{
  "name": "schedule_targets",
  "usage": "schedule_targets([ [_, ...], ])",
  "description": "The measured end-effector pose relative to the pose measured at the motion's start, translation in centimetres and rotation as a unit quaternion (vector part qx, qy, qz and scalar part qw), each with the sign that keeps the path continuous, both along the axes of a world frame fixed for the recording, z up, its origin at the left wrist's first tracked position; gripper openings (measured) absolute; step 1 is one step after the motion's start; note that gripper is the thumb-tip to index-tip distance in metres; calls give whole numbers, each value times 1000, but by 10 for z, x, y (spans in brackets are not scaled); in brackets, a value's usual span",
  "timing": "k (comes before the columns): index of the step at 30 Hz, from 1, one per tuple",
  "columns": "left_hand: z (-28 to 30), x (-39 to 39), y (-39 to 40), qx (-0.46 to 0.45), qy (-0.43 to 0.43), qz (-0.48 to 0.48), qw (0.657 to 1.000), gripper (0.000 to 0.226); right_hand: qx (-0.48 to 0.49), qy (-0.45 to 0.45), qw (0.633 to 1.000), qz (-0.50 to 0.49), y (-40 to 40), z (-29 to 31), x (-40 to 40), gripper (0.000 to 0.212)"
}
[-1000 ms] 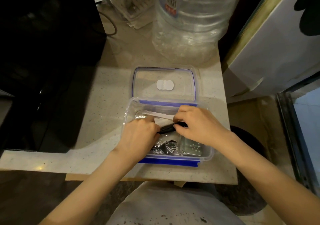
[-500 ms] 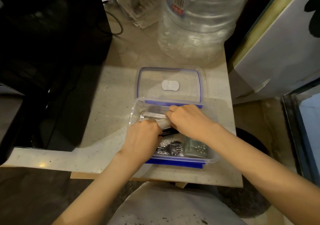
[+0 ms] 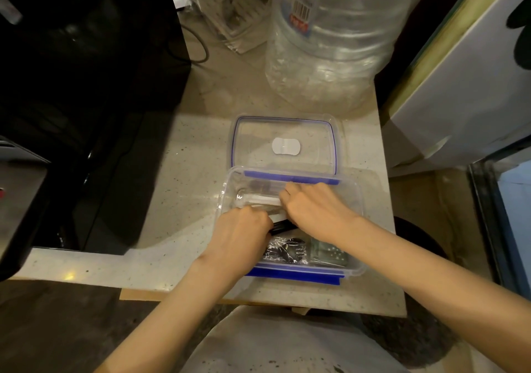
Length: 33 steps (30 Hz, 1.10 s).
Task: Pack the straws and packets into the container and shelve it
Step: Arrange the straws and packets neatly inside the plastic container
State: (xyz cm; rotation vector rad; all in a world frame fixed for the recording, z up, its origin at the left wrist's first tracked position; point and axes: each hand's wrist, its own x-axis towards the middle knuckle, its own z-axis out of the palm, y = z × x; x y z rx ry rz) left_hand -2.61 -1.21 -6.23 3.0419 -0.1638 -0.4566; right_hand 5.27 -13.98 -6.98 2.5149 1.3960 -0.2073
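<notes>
A clear plastic container (image 3: 357, 194) with blue clips sits on the counter near its front edge. Its lid (image 3: 287, 131) lies open just behind it. Both hands are inside the container. My left hand (image 3: 244, 229) is curled over a black straw (image 3: 280, 227) and pale wrapped straws (image 3: 258, 200) at the left side. My right hand (image 3: 313, 211) presses down on the same bundle from the right. A crinkly clear packet with dark contents (image 3: 287, 250) and a green dotted packet (image 3: 330, 255) lie along the container's near wall.
A large clear water bottle (image 3: 330, 42) stands behind the lid. A black appliance (image 3: 86, 85) fills the left side of the speckled counter (image 3: 186, 171). A power strip and cable (image 3: 230, 19) lie at the back. A white cabinet (image 3: 474, 85) is to the right.
My right hand has slid left and further back along the straws, from the black straw to the pale wrapped ones. My left hand stays at the left end.
</notes>
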Motion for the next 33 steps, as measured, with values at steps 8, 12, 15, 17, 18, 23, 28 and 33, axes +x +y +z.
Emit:
schedule_targets([
  [8,2,0,2,-38,-5,2,999,30,10,34,997,-64,-15,2,4,32],
  [12,3,-3,4,-53,-11,-6,999,33,59,28,997,-49,-14,3,3,29],
  [15,4,-5,3,-72,-13,-9,997,34,71,53,996,-20,-11,3,9,18],
  [17,5,-6,2,-82,-13,-4,997,36,56,89,994,-12,-10,4,14,17],
  [18,5,-7,2,-87,-14,-2,996,36,50,98,994,-6,-9,6,16,17],
  [23,4,-8,4,-110,-10,10,994,37,22,92,995,26,-8,11,15,17],
  [28,4,-10,4,-111,-4,15,994,37,-17,68,997,31,-4,10,12,17],
  [33,5,-10,5,-108,8,14,994,37,-56,72,996,9,0,14,10,17],
])
